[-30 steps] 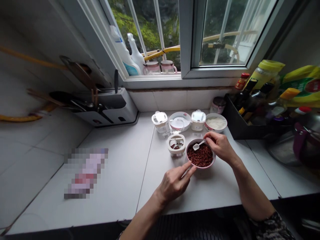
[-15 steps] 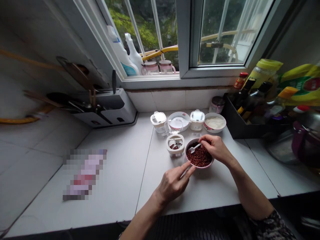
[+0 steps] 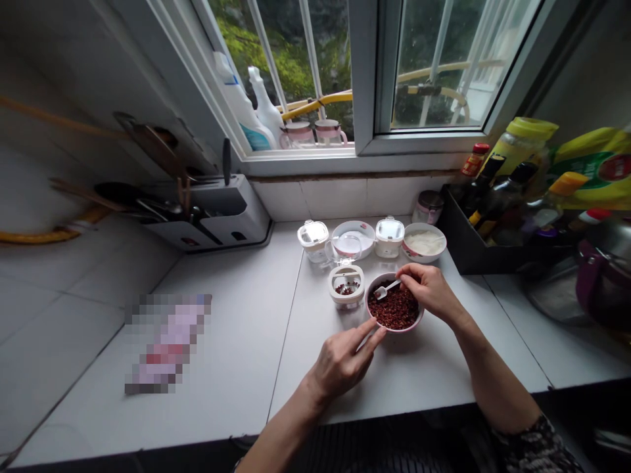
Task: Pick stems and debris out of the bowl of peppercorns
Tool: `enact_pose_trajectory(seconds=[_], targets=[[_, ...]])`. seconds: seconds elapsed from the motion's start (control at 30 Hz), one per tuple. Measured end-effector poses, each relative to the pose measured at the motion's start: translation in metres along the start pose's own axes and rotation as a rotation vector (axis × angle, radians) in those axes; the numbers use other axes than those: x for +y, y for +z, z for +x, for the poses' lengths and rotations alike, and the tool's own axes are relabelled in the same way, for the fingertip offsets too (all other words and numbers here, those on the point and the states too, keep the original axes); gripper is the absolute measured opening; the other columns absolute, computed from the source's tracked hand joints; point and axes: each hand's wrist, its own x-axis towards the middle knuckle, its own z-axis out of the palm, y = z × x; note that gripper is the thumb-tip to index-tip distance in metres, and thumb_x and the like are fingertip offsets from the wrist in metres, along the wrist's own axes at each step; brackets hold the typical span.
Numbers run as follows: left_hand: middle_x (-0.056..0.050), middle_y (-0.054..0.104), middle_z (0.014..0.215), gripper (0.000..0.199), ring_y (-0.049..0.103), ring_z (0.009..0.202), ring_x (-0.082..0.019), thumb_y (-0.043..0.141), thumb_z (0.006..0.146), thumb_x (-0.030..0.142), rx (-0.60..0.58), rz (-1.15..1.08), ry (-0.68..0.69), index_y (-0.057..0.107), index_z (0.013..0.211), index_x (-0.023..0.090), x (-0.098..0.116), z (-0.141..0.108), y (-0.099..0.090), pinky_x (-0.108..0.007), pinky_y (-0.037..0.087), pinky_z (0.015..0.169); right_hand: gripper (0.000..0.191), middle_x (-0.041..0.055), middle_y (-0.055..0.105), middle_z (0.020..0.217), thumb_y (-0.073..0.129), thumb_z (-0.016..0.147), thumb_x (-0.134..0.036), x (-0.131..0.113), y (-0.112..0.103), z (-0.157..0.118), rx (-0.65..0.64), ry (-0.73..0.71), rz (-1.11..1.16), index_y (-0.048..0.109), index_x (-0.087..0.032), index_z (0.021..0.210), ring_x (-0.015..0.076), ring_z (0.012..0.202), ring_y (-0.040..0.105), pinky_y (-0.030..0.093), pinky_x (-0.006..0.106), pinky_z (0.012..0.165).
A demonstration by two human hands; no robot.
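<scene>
The right hand's fingertips (image 3: 405,278) are pinched together on the handle of a small white spoon (image 3: 386,290), its scoop held over a heap of red peppercorns (image 3: 393,310). The peppercorns fill a pink-rimmed bowl (image 3: 394,330), which sits directly below those fingers. The right hand (image 3: 430,292) hangs over the bowl's far right side.

The left hand's fingers (image 3: 362,339) are slightly apart, their tips at the bowl's near rim. A thin white strip lies along them, but whether they grip it, or what it is, cannot be told. The left hand (image 3: 340,362) lies nearer the counter's (image 3: 419,378) front edge.

Just beyond those left fingers stands a white jar (image 3: 346,289) holding some peppercorns. Farther past the fingertips are two lidded jars (image 3: 313,240), a white dish (image 3: 352,238) and a bowl of white paste (image 3: 424,241).
</scene>
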Motion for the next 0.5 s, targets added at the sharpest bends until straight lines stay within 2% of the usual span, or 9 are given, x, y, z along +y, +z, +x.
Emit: enact_pose_trajectory(seconds=[0.5], targets=[[-0.016,0.069,0.114,0.036,0.071,0.088,-0.017,0.046,0.092,0.006,-0.005,0.013,0.004,0.059,0.125,0.013,-0.0001,-0.0003,-0.0005,-0.024,0.060,0.068,0.018,0.0017,0.068,0.062,0.050,0.080,-0.022,0.0038,0.0010,0.0017,0.012,0.036,-0.022,0.067,-0.019,0.076,0.0164,0.060,0.063,0.046,0.026,0.059]])
